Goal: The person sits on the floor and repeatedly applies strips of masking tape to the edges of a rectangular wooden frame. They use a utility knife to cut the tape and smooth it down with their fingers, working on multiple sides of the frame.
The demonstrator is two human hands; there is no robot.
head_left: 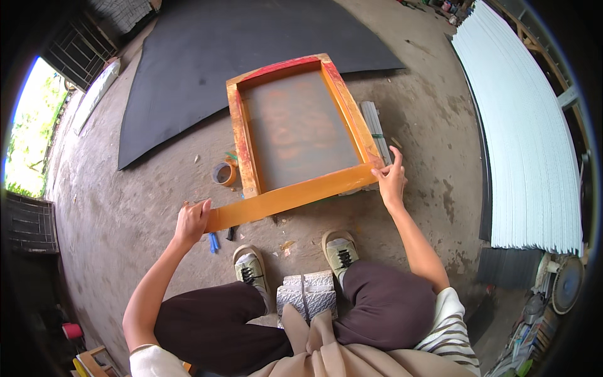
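A strip of brown packing tape is stretched between my hands along the near side of a wooden screen-printing frame. My left hand pinches the strip's left end, out beyond the frame's near left corner. At the near right corner, the thumb and finger of my right hand grip the other end, against or just over the wood. Inside the frame, the grey mesh carries faint orange stains. Red and orange marks cover the wood. Whether the tape's middle touches the frame, I cannot tell.
A roll of brown tape sits on the concrete floor left of the frame. Behind lies a large black sheet. Bundled strips lie beside the frame. Stacked pale-blue sheets stand at right. A blue object lies near my left shoe.
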